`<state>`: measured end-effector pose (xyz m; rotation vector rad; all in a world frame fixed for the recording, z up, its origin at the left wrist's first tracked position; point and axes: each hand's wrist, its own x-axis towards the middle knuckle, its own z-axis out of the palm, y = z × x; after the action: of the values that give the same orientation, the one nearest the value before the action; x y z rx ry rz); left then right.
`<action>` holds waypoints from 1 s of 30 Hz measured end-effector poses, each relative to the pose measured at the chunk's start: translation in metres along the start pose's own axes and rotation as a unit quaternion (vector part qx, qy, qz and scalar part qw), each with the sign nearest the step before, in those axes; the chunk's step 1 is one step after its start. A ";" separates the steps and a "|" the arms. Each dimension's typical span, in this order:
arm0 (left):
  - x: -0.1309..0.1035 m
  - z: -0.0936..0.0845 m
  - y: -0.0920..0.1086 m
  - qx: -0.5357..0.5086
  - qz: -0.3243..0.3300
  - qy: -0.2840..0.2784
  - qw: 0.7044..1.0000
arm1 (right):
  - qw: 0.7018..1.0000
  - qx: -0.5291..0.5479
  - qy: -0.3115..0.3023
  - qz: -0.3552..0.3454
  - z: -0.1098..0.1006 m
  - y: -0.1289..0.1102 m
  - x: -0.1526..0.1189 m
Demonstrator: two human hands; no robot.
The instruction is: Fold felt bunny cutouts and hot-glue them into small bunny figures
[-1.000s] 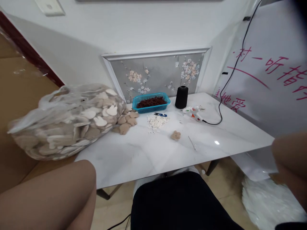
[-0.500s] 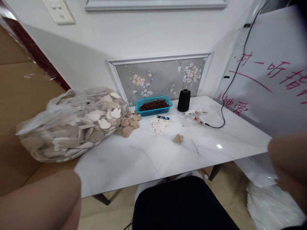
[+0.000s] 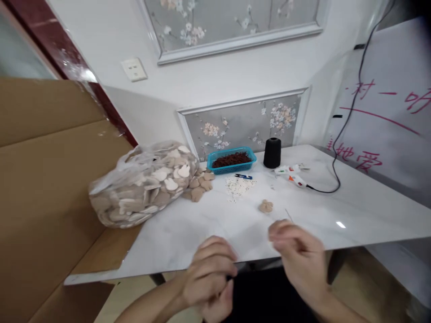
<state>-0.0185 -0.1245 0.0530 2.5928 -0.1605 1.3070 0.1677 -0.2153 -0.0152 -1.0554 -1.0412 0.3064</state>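
My left hand [image 3: 212,273] is above the table's front edge, blurred, its fingers curled inward. Facing it, my right hand [image 3: 301,258] has its fingers bent and drawn against the thumb. Whether either holds anything small, I cannot make out. Just beyond the right hand lies a small beige felt piece [image 3: 266,206], shaped like an animal head, on the white marbled table [image 3: 188,229]. A thin stick [image 3: 288,215] lies beside it, partly behind the right fingers. Farther back are blue thread snips [image 3: 244,176] and a scatter of tiny white pieces [image 3: 237,188].
A clear plastic bag [image 3: 141,184] of beige and white felt shapes sits left, loose felt pieces [image 3: 198,188] beside it. A blue basket [image 3: 232,168] of dark reddish strands, a black thread cone [image 3: 272,153] and a corded glue gun [image 3: 296,180] stand behind. A cardboard box [image 3: 43,179] borders the left.
Both hands have come into view and moved together over the table's front edge; earlier only forearms showed at the sides. The view has shifted left and up. The table items look unmoved.
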 end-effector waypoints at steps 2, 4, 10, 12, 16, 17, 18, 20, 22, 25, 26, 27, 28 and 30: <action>-0.001 0.023 -0.013 -0.029 0.042 0.022 0.998 | 0.995 0.055 -0.029 0.082 0.016 0.010 0.003; -0.003 0.039 -0.025 -0.017 0.038 0.011 0.999 | 0.979 0.101 -0.066 0.162 0.028 0.019 0.006; -0.006 0.045 -0.034 0.044 -0.133 -0.015 0.990 | 0.963 0.147 -0.102 0.200 0.029 0.024 0.015; -0.009 0.045 -0.033 0.051 -0.146 -0.011 0.988 | 0.965 0.130 -0.122 0.194 0.026 0.022 0.014; -0.014 0.047 -0.032 0.083 -0.144 -0.025 0.986 | 0.965 0.085 -0.146 0.202 0.023 0.021 0.012; -0.015 0.046 -0.032 0.088 -0.146 -0.029 0.985 | 0.963 0.076 -0.154 0.207 0.022 0.022 0.012; -0.016 0.046 -0.032 0.089 -0.149 -0.033 0.984 | 0.962 0.070 -0.162 0.210 0.022 0.023 0.012; -0.017 0.044 -0.032 0.088 -0.153 -0.038 0.984 | 0.959 0.063 -0.178 0.210 0.020 0.024 0.013; -0.018 0.043 -0.032 0.090 -0.149 -0.041 0.984 | 0.964 0.051 -0.187 0.183 0.020 0.026 0.013; -0.020 0.043 -0.033 0.107 -0.132 -0.041 0.985 | 0.979 -0.009 -0.184 0.082 0.019 0.027 0.012; -0.021 0.044 -0.033 0.115 -0.127 -0.039 0.985 | 0.982 -0.035 -0.183 0.042 0.018 0.026 0.012; -0.021 0.044 -0.034 0.123 -0.120 -0.038 0.984 | 0.981 -0.059 -0.183 0.007 0.018 0.026 0.012; -0.021 0.044 -0.034 0.132 -0.112 -0.037 0.984 | 0.979 -0.079 -0.188 -0.022 0.017 0.026 0.013; -0.022 0.044 -0.035 0.144 -0.093 -0.036 0.984 | 0.971 -0.103 -0.205 -0.063 0.014 0.024 0.015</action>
<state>0.0100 -0.1018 0.0049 2.8105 0.2747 1.2490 0.1699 -0.1851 -0.0250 -1.1308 -1.5332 0.3251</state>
